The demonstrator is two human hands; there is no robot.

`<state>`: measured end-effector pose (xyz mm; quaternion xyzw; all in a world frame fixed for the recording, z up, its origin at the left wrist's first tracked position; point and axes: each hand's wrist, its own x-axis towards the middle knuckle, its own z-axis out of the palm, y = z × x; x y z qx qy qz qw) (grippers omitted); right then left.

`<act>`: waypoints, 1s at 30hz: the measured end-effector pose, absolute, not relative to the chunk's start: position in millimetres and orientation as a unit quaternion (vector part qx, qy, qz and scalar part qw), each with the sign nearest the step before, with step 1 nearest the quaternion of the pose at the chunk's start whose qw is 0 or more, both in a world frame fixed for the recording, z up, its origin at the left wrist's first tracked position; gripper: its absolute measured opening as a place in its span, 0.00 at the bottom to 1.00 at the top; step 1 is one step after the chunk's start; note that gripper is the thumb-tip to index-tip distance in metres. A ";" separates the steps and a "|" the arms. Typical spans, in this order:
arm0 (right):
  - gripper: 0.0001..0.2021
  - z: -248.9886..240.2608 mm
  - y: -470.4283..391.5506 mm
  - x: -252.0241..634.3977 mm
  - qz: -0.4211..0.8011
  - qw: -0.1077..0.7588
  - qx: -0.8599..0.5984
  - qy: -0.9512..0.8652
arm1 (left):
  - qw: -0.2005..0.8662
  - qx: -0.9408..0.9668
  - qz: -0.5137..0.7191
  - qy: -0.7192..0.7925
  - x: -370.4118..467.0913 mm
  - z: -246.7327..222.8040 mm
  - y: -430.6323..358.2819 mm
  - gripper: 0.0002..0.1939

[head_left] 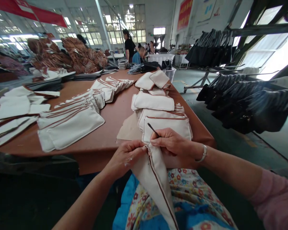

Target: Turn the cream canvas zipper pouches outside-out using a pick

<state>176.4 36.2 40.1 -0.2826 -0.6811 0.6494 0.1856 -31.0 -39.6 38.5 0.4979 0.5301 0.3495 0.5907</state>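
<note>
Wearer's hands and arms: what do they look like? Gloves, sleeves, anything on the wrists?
Both hands, left and right, are bare, no gloves. The right wrist has a silvery bangle, a narrow band; none shows on the left. A pink sleeve covers the right arm near the frame edge; the left forearm shows no sleeve.

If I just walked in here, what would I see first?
Probably the white piece with brown trim in front, held by the left grip and the right grip, which also has a thin dark tool. Beneath it, a flowery cloth brightens the lap. Beyond, the brown table carries white rows left and a white pile right.
</note>
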 end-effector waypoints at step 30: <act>0.04 3.8 15.7 183.3 0.355 0.383 -0.209 -0.827 | 0.705 0.349 0.349 0.509 -14.9 24.6 -33.8 0.23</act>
